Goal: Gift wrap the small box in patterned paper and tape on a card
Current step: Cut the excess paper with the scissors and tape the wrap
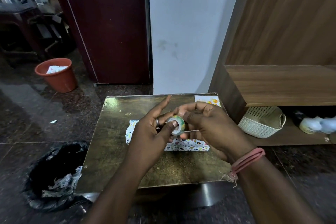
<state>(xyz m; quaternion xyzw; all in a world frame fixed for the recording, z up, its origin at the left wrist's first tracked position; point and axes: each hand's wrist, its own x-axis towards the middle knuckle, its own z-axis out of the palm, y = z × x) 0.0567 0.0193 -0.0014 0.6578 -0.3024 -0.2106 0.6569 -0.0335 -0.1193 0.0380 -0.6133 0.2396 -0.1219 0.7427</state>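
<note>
A: Hands? Box?
B: Left hand (154, 129) and right hand (205, 123) both pinch the tape roll (176, 125) above the wrapped box (187, 145), mid-surface.
A: Handling?
B: Roll's light, rigid; hold by its rim. Paper probably tears easily.

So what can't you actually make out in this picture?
- Wrapped box: its middle is hidden behind both hands, head view.
- Tape roll: the left hand and right hand cover parts; any loose end is too small to tell.
- Card: partly behind the right hand, print too small.
- Black bag: contents too dark.
</note>
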